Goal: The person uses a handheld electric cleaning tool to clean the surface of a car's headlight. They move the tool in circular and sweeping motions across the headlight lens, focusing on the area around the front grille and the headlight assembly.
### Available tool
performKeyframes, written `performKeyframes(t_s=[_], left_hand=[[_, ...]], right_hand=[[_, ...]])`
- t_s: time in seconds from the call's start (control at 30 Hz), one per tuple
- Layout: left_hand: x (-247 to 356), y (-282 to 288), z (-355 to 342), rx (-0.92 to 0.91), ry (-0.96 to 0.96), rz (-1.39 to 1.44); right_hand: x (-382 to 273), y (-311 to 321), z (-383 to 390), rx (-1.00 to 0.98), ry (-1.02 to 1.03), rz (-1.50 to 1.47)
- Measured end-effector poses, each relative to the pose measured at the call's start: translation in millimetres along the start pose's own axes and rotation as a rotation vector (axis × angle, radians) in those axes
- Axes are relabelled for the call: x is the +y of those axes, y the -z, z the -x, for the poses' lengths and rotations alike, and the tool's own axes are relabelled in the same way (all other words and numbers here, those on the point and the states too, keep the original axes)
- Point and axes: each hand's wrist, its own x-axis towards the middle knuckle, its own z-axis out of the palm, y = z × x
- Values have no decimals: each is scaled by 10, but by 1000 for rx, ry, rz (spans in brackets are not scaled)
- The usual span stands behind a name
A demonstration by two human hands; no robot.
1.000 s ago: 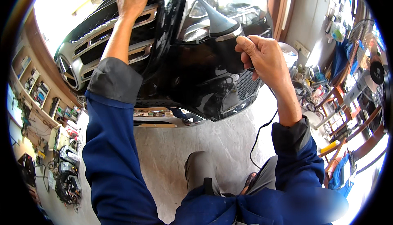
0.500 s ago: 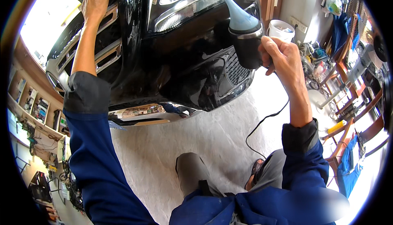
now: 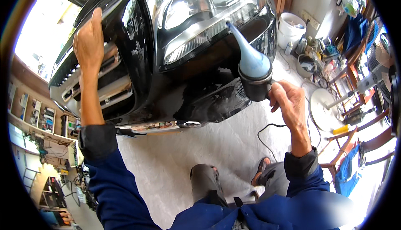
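In my right hand (image 3: 288, 104) is the handle of a headlight vapour cup (image 3: 255, 81), a black cup with a tapered light-blue spout. The spout's tip points up at the lower edge of the clear headlight (image 3: 190, 25); whether it touches cannot be made out. A black cord (image 3: 267, 127) hangs near the cup. My left hand (image 3: 88, 42) closes over the upper front edge of the car's grille (image 3: 119, 94), thumb up, its other fingers mostly hidden. Around the headlight is the glossy black front bumper (image 3: 179, 88).
A white bucket (image 3: 291, 27) stands against the wall beyond the car, near a small bowl (image 3: 306, 65) and clutter. Farther right are a round fan base (image 3: 326, 108) and wooden chairs (image 3: 334, 163) with a blue bag (image 3: 348, 171). Shelves (image 3: 33, 108) line the left.
The car front, headlight and cup all sit lower in the view. The spout remains by the headlight's lower edge. My left hand shows lower and farther left, still on the car's front.
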Motion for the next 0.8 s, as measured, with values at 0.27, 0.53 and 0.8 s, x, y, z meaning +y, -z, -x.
performKeyframes(t_s=[0.27, 0.53, 0.8], left_hand=[[104, 172, -6, -220, 90, 157], [188, 283, -594, -423, 172, 285], [406, -285, -651, -619, 288, 292]], right_hand=[[-284, -182, 289, 66, -264, -110], [-687, -372, 470, 117, -284, 46], [-935, -556, 462, 113, -340, 73]])
